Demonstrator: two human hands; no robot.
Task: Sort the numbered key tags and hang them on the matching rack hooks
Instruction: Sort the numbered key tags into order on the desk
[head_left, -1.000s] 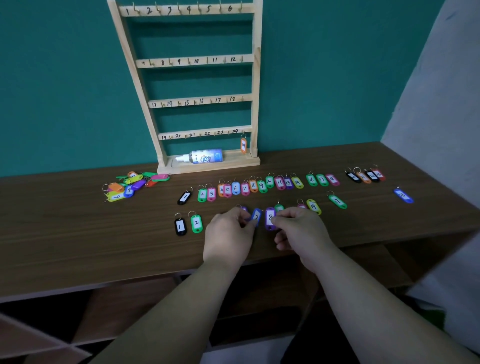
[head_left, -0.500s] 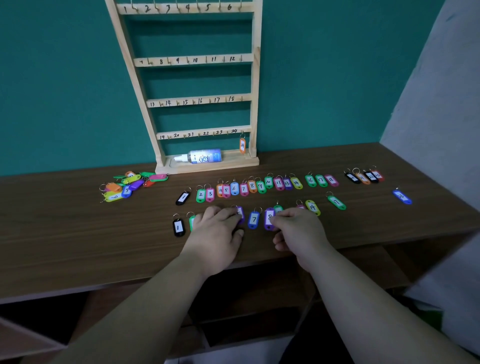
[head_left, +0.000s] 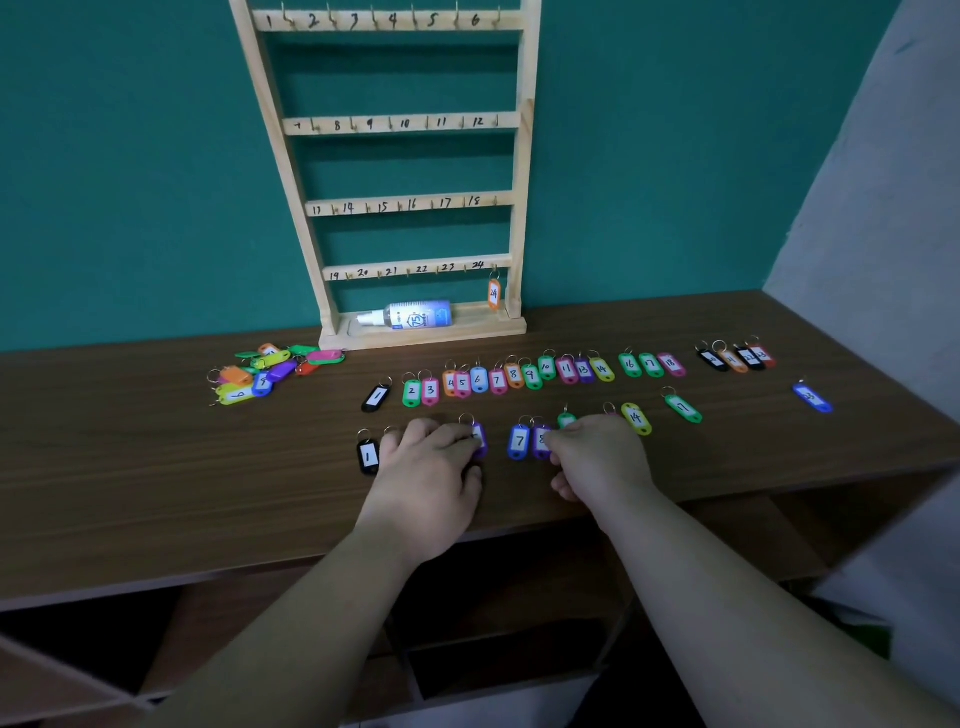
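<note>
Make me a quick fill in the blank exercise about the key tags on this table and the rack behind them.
The one tag hanging on the rack, an orange tag, is numbered ____.
The blue tag lying between the left hand and the right hand reads ____.
The unsorted pile of tags lies to the rack's ____.
Missing words: 24; 7; left.
</note>
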